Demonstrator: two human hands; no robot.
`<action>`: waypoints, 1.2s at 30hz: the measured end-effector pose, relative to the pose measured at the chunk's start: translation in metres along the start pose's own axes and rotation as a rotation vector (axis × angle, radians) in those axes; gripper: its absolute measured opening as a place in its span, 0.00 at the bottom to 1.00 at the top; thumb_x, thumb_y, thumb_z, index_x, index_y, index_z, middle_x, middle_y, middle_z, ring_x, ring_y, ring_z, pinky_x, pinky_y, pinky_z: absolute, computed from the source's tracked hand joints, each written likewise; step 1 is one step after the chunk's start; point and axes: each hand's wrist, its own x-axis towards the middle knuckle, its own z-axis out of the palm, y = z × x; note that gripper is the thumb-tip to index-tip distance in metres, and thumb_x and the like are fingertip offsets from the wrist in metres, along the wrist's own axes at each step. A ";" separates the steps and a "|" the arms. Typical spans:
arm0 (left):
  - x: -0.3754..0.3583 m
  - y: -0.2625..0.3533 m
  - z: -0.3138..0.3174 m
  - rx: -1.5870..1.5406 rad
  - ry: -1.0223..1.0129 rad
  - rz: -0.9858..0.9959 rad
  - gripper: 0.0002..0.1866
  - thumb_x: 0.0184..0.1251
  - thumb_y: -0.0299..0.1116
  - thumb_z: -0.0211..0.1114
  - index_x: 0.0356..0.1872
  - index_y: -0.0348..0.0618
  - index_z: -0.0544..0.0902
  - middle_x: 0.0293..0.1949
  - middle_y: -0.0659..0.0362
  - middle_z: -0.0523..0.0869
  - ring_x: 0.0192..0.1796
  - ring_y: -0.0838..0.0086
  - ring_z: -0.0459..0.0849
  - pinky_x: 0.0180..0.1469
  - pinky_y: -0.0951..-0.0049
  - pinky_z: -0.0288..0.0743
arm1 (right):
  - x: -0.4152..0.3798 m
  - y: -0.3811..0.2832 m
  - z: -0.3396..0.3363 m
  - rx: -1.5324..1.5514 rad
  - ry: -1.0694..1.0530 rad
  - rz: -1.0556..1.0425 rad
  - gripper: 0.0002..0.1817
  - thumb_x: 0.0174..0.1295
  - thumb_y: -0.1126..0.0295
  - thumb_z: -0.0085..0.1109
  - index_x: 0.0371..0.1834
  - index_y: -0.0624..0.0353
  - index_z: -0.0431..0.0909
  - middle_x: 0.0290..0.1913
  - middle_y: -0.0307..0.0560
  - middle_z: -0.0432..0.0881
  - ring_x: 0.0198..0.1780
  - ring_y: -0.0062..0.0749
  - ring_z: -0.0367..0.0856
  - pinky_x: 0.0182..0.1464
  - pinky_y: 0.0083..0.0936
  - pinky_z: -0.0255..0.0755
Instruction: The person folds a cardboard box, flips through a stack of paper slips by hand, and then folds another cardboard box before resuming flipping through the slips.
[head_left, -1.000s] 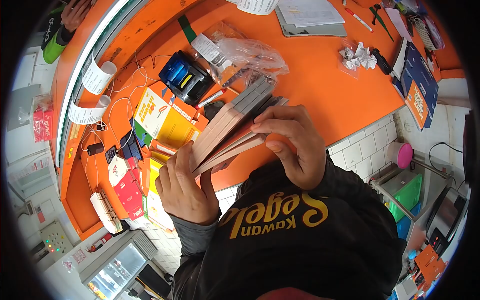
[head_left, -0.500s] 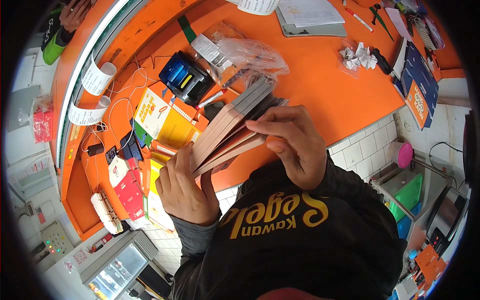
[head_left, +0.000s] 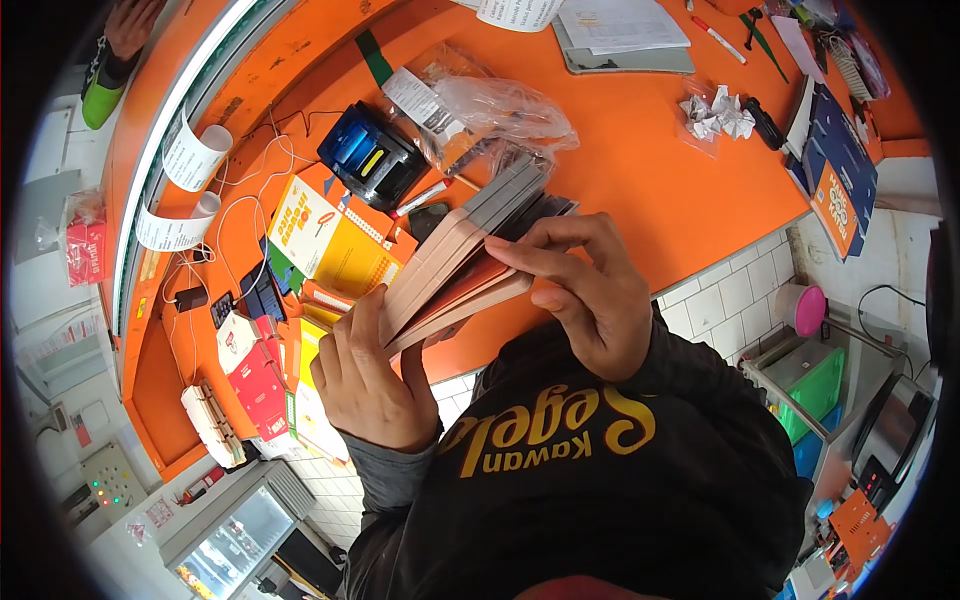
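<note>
A thick stack of flat cardboard pieces (head_left: 430, 262) is held tilted above the counter, with pale layered edges. My left hand (head_left: 375, 385) grips its lower end, fingers wrapped along the side. The far end is fanned apart, and an orange-red face shows in the gap. My right hand (head_left: 590, 295) is at the lower layers, index fingertip in the gap and thumb bent close to their outer end. The other right fingers are curled behind. Past the stack, a clear plastic bag (head_left: 510, 110) lies on the orange counter (head_left: 630, 150).
A blue-black label printer (head_left: 372, 155) stands beyond my left hand. Yellow-and-white printed boxes (head_left: 310, 230) and red boxes (head_left: 262, 390) lie to the left among cables. Crumpled paper (head_left: 722, 115) sits at right near blue boxes (head_left: 838, 175). Another person's hand (head_left: 130, 30) shows at top left.
My right index finger and thumb have shifted slightly left along the stack, and more of the orange-red face shows. My left hand stays put. The other person's hand has moved left.
</note>
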 end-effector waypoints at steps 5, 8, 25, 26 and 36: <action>0.000 -0.001 0.000 -0.009 -0.009 -0.004 0.35 0.51 0.25 0.69 0.64 0.36 0.71 0.53 0.50 0.82 0.44 0.54 0.80 0.47 0.57 0.69 | -0.004 0.005 0.006 0.124 0.043 0.040 0.19 0.66 0.72 0.63 0.60 0.56 0.81 0.51 0.47 0.78 0.50 0.41 0.76 0.52 0.32 0.74; -0.001 -0.001 0.000 -0.017 -0.014 -0.001 0.35 0.51 0.25 0.69 0.65 0.35 0.70 0.53 0.49 0.82 0.44 0.54 0.80 0.47 0.56 0.68 | -0.001 0.002 0.004 0.099 0.048 0.041 0.20 0.66 0.72 0.63 0.62 0.56 0.80 0.51 0.48 0.78 0.50 0.41 0.76 0.52 0.32 0.74; -0.002 0.000 0.001 -0.009 -0.008 -0.012 0.33 0.52 0.26 0.69 0.63 0.35 0.71 0.54 0.50 0.82 0.44 0.54 0.80 0.47 0.57 0.69 | -0.004 0.005 0.006 0.145 0.075 0.033 0.16 0.65 0.74 0.63 0.57 0.57 0.81 0.50 0.48 0.80 0.52 0.42 0.77 0.53 0.34 0.73; -0.002 0.000 0.001 -0.009 -0.008 -0.011 0.33 0.52 0.26 0.69 0.63 0.35 0.71 0.54 0.50 0.82 0.44 0.54 0.80 0.47 0.57 0.69 | -0.003 0.006 0.005 0.097 0.058 0.009 0.16 0.70 0.69 0.59 0.58 0.59 0.80 0.51 0.49 0.80 0.49 0.37 0.78 0.51 0.30 0.74; -0.002 -0.001 0.001 -0.001 0.000 -0.006 0.33 0.52 0.26 0.69 0.63 0.36 0.72 0.53 0.50 0.83 0.45 0.54 0.81 0.48 0.57 0.70 | -0.001 -0.001 0.002 -0.024 0.037 -0.011 0.18 0.72 0.61 0.55 0.58 0.58 0.84 0.47 0.46 0.79 0.48 0.33 0.76 0.51 0.27 0.72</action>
